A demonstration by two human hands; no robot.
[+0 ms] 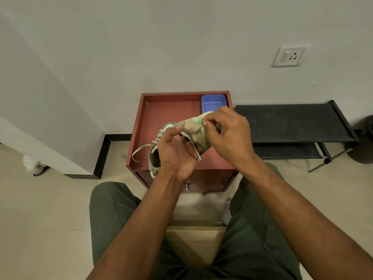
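Note:
A beige and white sneaker (194, 128) with pale laces is held up over a small red-brown cabinet (161, 110). My left hand (176, 152) grips the shoe from below, fingers curled round its side and a lace. My right hand (227, 134) pinches the shoe's upper edge near a green lining. One loose lace end (139, 151) hangs to the left, another (196, 151) trails down between my hands. My hands hide much of the shoe.
A blue plastic tray (213, 101) sits in the cabinet top's back right corner. A black low rack (292, 122) stands to the right against the wall. A wall socket (289, 55) is above it. My knees in green trousers (113, 209) flank the cabinet.

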